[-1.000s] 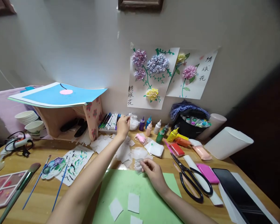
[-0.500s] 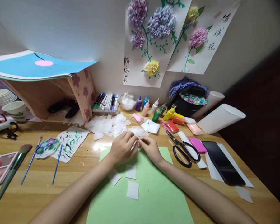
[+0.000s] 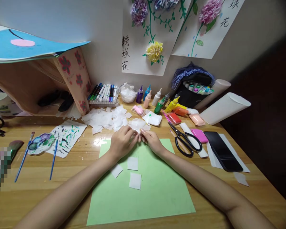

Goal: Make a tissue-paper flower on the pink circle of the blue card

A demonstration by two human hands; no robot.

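Left hand [image 3: 122,142] and right hand [image 3: 153,142] meet at the fingertips over a green sheet [image 3: 159,195] bearing white squares [image 3: 132,163]. Whether either grip is closed cannot be told.

A wooden desk [image 3: 35,178] against a wall [image 3: 102,38] is serving as a craft corner: marker pens [image 3: 106,92] are filling a tray [image 3: 103,102], squeeze paint bottles [image 3: 147,100] are standing in a cluster, paintbrushes [image 3: 53,159] are flanking a paint-smeared palette [image 3: 41,143], black-handled scissors [image 3: 179,135] are lying rightward, and raised-flower pictures [image 3: 154,52] are hanging above.
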